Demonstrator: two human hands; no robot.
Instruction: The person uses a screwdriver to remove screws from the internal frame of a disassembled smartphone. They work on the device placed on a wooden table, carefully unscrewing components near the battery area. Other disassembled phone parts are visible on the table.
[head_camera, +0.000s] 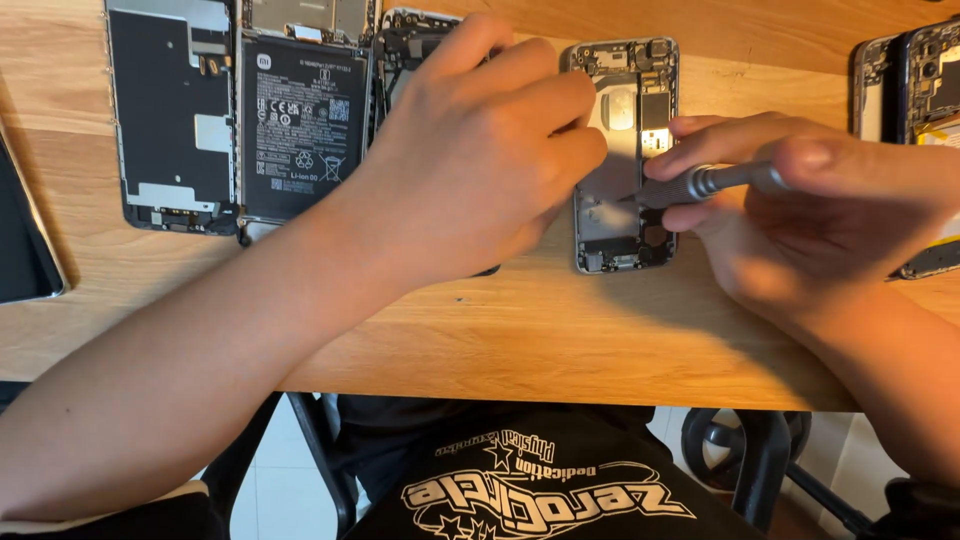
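An opened silver phone frame (622, 215) lies on the wooden table (520, 340), its inner parts exposed. My right hand (810, 215) grips a grey metal screwdriver (700, 183) whose tip points left into the frame's middle. My left hand (480, 160) rests over the table just left of the frame, fingers curled, with the fingertips against the frame's left edge. It covers a dark phone part beneath it, and whether it holds anything I cannot tell.
A black phone battery (303, 125) in an open phone sits at the back left, beside a dark screen panel (170, 115). More opened phones (915, 85) lie at the far right. A dark tablet edge (25, 240) shows at left. A chair base (760, 450) stands below the table.
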